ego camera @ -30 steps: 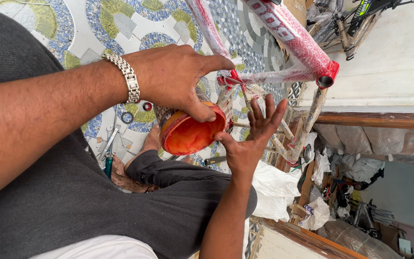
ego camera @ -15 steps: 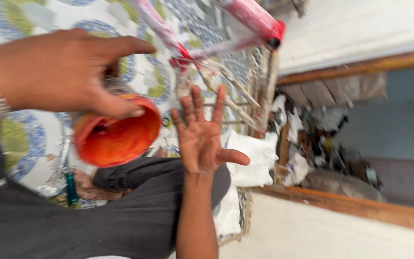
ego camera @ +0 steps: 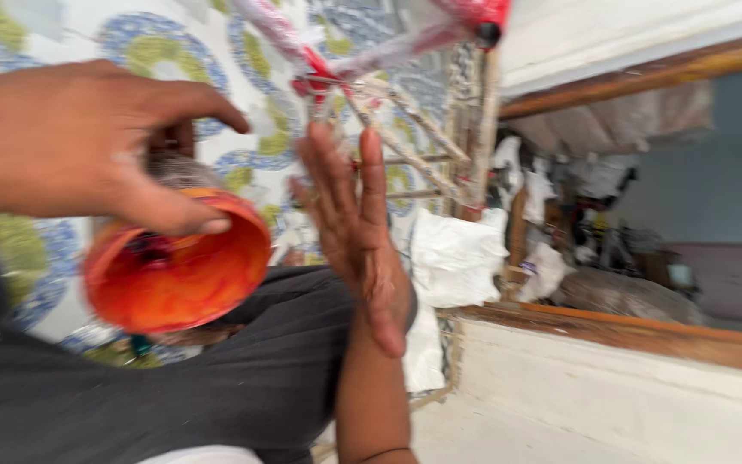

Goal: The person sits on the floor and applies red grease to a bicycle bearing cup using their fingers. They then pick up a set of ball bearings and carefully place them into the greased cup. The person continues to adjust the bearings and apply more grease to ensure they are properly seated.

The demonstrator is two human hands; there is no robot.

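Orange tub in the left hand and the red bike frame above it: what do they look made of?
Orange tub: likely plastic, glossy, its inside streaked darker red; blur leaves it open. Left hand grips its rim. Red bike frame: looks like painted metal tubing under clear, crinkled plastic wrap.

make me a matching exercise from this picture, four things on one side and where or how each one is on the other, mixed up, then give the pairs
Things:
1. orange tub
2. left hand
3. right hand
4. red bicycle frame

States or places:
A. open, fingers straight and spread, holding nothing
B. wrapped in clear plastic, at the top of the view
C. curled over the rim of the container, thumb on its edge
D. tipped so its stained inside faces the camera, above the grey trousers

Pairs: 1-D, 2-C, 3-A, 4-B
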